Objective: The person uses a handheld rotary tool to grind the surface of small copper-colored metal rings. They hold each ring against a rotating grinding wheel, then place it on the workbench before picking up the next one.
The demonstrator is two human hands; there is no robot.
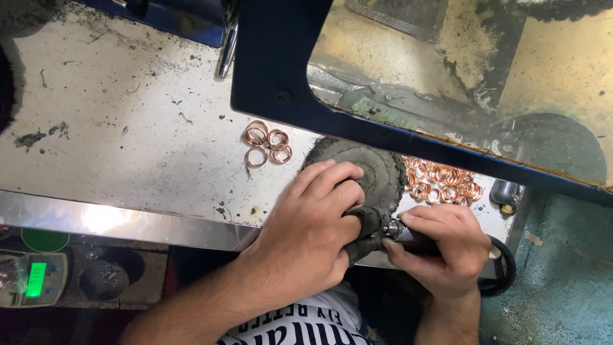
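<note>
Copper rings [267, 143] — four loose; left hand [313, 223] curled on wheel [377, 167]; right hand [440, 246] grips tool [399, 231].

Bottom left corner, below the bench edge: small scale [33, 279], grey, boxy, seen from above. On its face, a screen [36, 279]: narrow upright rectangle, lit bright green, digits too blurred to make out. Just above the scale, a round green disc [45, 239], partly tucked under the shiny metal edge; label or lid, cannot tell. Bottom centre, between the forearms: white shirt [300, 326] with black block print, only partly in view. No packages, no signs elsewhere.
</note>
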